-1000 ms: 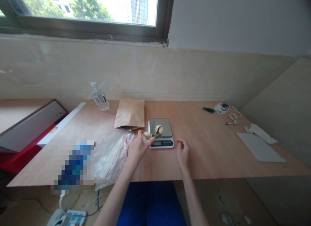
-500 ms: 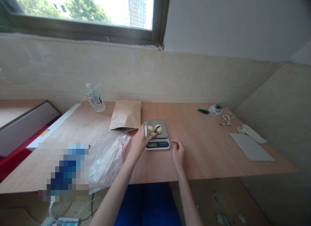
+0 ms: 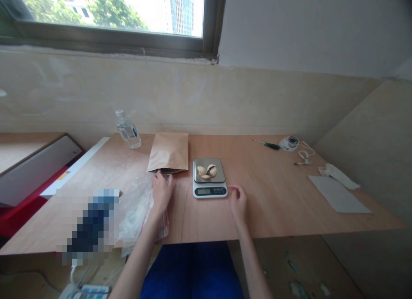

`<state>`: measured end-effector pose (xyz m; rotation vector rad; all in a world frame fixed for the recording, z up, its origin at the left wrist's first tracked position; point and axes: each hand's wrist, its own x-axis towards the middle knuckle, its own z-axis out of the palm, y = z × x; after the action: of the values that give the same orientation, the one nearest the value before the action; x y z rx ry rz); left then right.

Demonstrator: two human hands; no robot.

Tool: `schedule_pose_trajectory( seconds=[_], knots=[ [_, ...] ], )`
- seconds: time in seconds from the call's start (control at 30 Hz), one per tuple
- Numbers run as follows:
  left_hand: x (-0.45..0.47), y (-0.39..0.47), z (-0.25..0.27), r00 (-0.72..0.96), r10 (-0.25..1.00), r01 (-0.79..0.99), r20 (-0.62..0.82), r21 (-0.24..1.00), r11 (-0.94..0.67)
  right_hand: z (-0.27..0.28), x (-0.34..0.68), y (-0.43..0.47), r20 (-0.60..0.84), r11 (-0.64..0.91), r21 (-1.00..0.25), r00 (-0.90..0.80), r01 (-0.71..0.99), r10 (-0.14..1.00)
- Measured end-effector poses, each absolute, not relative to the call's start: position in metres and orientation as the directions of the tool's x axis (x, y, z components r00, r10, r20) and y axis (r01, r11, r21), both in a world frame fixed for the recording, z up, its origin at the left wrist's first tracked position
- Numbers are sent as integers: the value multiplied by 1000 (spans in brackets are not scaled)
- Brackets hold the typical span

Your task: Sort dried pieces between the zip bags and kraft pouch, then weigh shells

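A kitchen scale (image 3: 210, 191) with a silver top and white body stands in front of me. Several cream-coloured rounded pieces (image 3: 207, 171), one with a dark split, lie on its plate; their kind I cannot make out. My left hand (image 3: 163, 189) is by the mouth of a brown paper bag (image 3: 170, 149), above a clear zip bag (image 3: 138, 213). Its thumb and fingers are apart and I see nothing held. Close to the scale's lower right corner, my right hand (image 3: 238, 200) rests on the table with fingers loosely curled, nothing visible in it.
Behind on the left is a clear bottle (image 3: 129, 134). To the right lie a screwdriver (image 3: 270, 145), a white camera (image 3: 289, 143) with its cable, a white cloth-like strip (image 3: 339, 176) and a pale sheet (image 3: 337, 194). A blurred-out item (image 3: 93, 221) is at the left front.
My left hand has left the scale plate and moved left to the paper bag's mouth. The zip bag is pushed or crumpled under it. My right hand stays by the scale.
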<state>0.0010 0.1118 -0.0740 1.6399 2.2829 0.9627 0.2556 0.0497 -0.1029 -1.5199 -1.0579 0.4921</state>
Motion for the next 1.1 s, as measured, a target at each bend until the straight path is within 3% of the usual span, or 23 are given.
schedule_pose_trajectory(
  seconds=[0.4, 0.77, 1.1],
  knots=[
    [19, 136, -68, -486, 863, 801, 140, 466, 376, -101, 256, 52, 265, 72, -927, 508, 368, 820],
    [29, 150, -69, -599, 791, 734, 126, 482, 479, -103, 256, 52, 261, 70, -929, 510, 364, 820],
    [25, 150, -65, -518, 831, 791, 201, 483, 376, -103, 256, 52, 249, 55, -931, 515, 362, 820]
  ],
)
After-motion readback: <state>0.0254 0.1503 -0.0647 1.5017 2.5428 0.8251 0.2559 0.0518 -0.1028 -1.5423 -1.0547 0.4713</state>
